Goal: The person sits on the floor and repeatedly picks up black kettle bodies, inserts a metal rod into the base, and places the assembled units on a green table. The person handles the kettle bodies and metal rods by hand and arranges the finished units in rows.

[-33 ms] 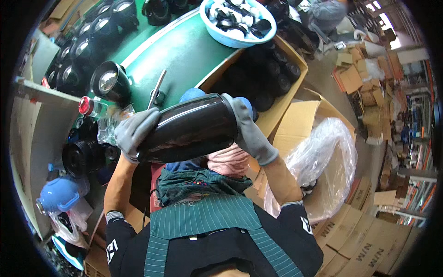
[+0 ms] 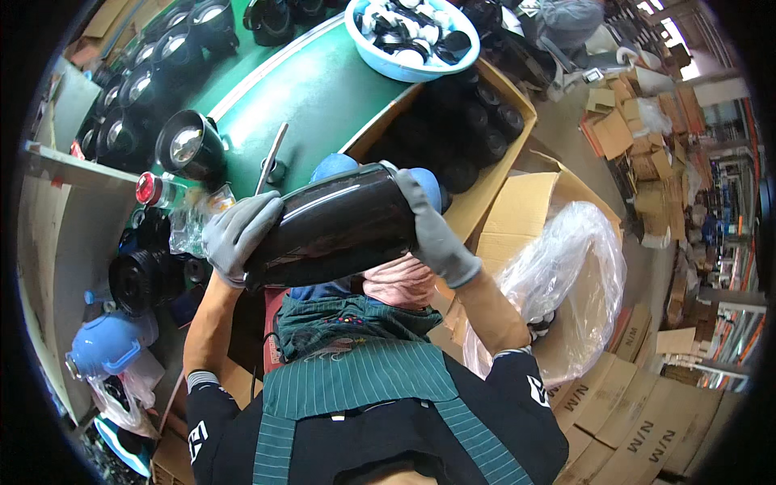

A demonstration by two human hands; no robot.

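Observation:
A glossy black, slightly tapered cylindrical shell [image 2: 335, 222] lies nearly level above my lap, its right end a little higher. My left hand [image 2: 242, 236], in a grey glove, grips its left end. Around the right end is my gloved right hand [image 2: 440, 238], fingers over the upper edge. Both ends of the shell are covered by the hands, so I cannot see inside it. Just beyond it, a metal lever [image 2: 273, 158] stands up from the green tabletop [image 2: 315, 97]. A black round vessel with a shiny silver inside [image 2: 190, 145] stands at the left.
More black vessels [image 2: 133, 85] stand at the far left. A light blue basin [image 2: 402, 71] holds black and white caps. To the right are a cardboard box [image 2: 517, 149] of black parts and an open carton [image 2: 513, 214] with clear plastic. A blue jug [image 2: 105, 343] sits lower left.

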